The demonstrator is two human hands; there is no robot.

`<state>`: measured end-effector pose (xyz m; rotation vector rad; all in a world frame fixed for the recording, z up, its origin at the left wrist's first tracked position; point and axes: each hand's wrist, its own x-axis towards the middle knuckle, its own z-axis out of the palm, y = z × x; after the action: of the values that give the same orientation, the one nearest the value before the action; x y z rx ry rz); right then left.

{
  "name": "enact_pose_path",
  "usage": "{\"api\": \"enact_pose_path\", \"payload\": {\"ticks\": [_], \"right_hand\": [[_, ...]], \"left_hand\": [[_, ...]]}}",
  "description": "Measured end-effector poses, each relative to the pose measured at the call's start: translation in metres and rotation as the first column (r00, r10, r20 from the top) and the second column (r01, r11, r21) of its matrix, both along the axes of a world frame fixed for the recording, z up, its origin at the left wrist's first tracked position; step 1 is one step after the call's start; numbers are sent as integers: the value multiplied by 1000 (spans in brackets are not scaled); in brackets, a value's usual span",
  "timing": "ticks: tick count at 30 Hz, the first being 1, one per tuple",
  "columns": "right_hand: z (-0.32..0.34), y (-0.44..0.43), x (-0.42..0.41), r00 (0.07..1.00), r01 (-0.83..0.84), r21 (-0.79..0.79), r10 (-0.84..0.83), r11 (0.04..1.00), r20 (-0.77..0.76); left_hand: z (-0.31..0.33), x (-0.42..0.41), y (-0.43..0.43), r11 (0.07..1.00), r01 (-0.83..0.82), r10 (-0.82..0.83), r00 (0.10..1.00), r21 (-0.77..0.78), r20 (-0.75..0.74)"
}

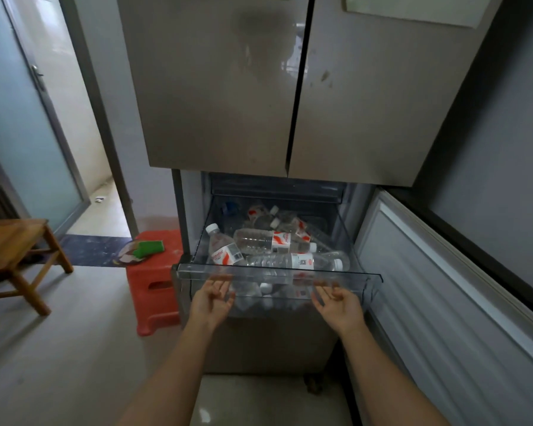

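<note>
Palm-up, left hand and right hand, fingers loosely curled round nothing, sit just under the front lip of the mid-frame clear plastic fridge drawer full of clear plastic water bottles, seemingly spaced to slide it evenly.

bottle labels — red-and-white, print too blurred to read

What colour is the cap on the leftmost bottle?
White; the cap shows best in the head view.
</note>
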<state>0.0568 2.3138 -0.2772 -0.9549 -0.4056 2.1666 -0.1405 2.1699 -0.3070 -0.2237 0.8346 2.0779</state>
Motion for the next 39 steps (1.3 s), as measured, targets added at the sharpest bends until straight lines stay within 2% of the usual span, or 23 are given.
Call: {"api": "enact_pose_path", "payload": {"ticks": [5, 8, 12, 17, 21, 24, 27, 30, 32, 34, 36, 39], "right_hand": [[0, 1, 3, 999, -52, -18, 52, 998, 5], [0, 4, 4, 996, -94, -13, 94, 996, -3], [1, 22, 6, 971, -195, -11, 195, 981, 142], [15, 36, 13, 858, -369, -11, 345, 929, 381], [31, 33, 12, 702, -590, 52, 481, 806, 525], [45, 28, -5, 619, -715, 180, 492, 676, 613], [57, 26, -31, 630, -719, 315, 389, 620, 672], [65, 31, -59, 609, -745, 383, 325, 546, 723], [65, 39, -78, 531, -806, 407, 223, 429, 817], [58, 53, -100, 457, -851, 420, 48, 315, 888], [51, 71, -117, 376, -885, 397, -129, 244, 917], [47, 98, -132, 150, -962, 216, -340, 167, 929]], "left_hand": [[-1, -5, 1, 998, 12, -14, 999, -61, -43], [0, -3, 2, 1000, 11, -12, 999, -27, -46], [8, -2, 2, 996, 10, -16, 998, -91, -59], [14, -10, -3, 936, 95, -140, 984, -340, -109], [31, -3, -11, 842, 49, -248, 920, -537, -304], [48, -2, -19, 796, -114, -302, 776, -594, -554], [61, -10, -23, 748, -311, -400, 493, -586, -773], [65, -32, -19, 689, -476, -500, 235, -547, -834], [60, -54, -14, 656, -539, -540, 153, -528, -827], [52, -77, -5, 618, -563, -591, 127, -548, -797], [44, -93, 5, 585, -561, -652, 103, -585, -751], [33, -105, 19, 556, -567, -731, 15, -608, -682]]}}
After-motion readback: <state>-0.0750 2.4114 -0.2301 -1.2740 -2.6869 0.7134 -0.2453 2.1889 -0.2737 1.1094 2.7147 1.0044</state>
